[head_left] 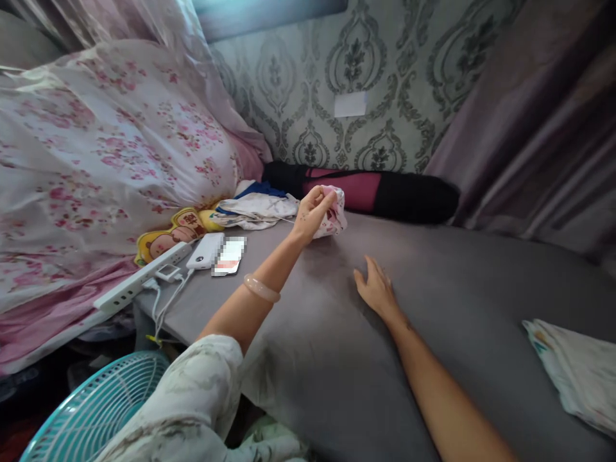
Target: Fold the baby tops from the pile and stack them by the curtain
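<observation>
While the nearest ground at seven o'clock is taken up by a teal plastic fan guard (91, 410) and a pale patterned sleeve (192, 398), the work itself is seen farther up, on a bed covered with a smooth grey sheet (337, 359). At four o'clock a folded white printed cloth (572, 372) lies on the sheet, well apart from both hands. The right hand (375, 289) is laid flat on the grey sheet near the middle, its fingers spread and holding nothing. Beyond it, at about twelve o'clock from that hand, the left hand (312, 212) is raised just above the sheet, a pale bangle (261, 289) on its wrist, and its fingers are closed in a pinch on a small white cloth with a pink floral print (334, 218), which hangs bunched from the grip and touches the bed.

The step in hand is judged to be the lifting of this small cloth from the bed. The next move would call for the pinch to be kept firm and for the free hand to be brought up to the loose edge.

At ten o'clock a white power strip (139, 282), a white power bank (205, 251) and a heap of light clothing (255, 208) are seen beside a large floral quilt (106, 147). Farthest off, a black and maroon roll bag (380, 192) lies against the patterned wall.
</observation>
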The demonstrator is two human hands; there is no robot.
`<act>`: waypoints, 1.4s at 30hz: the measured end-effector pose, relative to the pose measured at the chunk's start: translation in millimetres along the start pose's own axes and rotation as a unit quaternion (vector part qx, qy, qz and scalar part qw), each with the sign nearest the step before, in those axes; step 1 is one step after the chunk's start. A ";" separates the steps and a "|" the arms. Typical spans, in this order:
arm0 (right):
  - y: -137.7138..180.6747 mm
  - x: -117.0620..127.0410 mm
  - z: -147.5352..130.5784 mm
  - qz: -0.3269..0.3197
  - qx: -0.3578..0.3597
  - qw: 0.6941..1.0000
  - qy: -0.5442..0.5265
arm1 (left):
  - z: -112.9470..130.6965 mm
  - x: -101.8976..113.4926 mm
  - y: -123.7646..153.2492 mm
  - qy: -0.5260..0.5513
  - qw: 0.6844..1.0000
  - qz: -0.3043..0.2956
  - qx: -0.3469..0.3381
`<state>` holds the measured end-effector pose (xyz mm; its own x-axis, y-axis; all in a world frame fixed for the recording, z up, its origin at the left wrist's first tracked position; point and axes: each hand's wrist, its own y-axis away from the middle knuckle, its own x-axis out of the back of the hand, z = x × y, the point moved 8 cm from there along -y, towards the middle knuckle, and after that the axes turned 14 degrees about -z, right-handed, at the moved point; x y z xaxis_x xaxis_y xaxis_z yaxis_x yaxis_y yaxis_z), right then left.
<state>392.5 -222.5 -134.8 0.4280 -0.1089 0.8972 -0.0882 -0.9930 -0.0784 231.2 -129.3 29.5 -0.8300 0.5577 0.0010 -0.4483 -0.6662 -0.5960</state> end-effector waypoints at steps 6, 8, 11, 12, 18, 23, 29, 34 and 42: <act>4.7 46.4 -13.0 0.138 0.088 0.977 -0.136 | 33.9 -50.0 1.6 -0.010 0.997 -0.078 -0.023; 7.5 57.3 -15.3 0.163 0.092 0.967 -0.173 | 44.2 -65.2 3.1 -0.013 0.994 -0.101 -0.032; 10.3 70.4 -16.5 0.189 0.124 0.947 -0.228 | 50.6 -80.4 5.6 -0.021 0.992 -0.123 -0.028; 11.1 75.0 -15.6 0.197 0.139 0.939 -0.245 | 50.3 -80.9 6.4 -0.028 0.993 -0.116 -0.025; 22.9 118.4 0.7 0.249 0.103 0.928 -0.258 | 30.4 -50.9 12.3 -0.096 0.995 0.013 0.017; 58.0 174.3 -23.2 0.296 0.102 0.936 -0.161 | 13.4 -42.6 16.5 -0.036 0.994 0.058 0.082; 76.9 205.3 -20.5 0.239 0.096 0.961 -0.096 | -21.6 -60.8 32.1 0.084 0.961 0.035 0.262; 62.0 175.8 24.9 -0.005 0.001 1.000 0.004 | -54.9 -86.4 50.0 0.100 0.931 0.002 0.351; 54.2 163.5 -5.8 -0.001 0.110 0.991 -0.081 | -58.9 -128.1 52.8 0.119 0.920 -0.037 0.371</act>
<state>452.5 -293.9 10.1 0.5676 -0.0960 0.8177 0.1035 -0.9770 -0.1866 333.4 -206.7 -49.4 -0.7314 0.6492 -0.2089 -0.6773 -0.7272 0.1113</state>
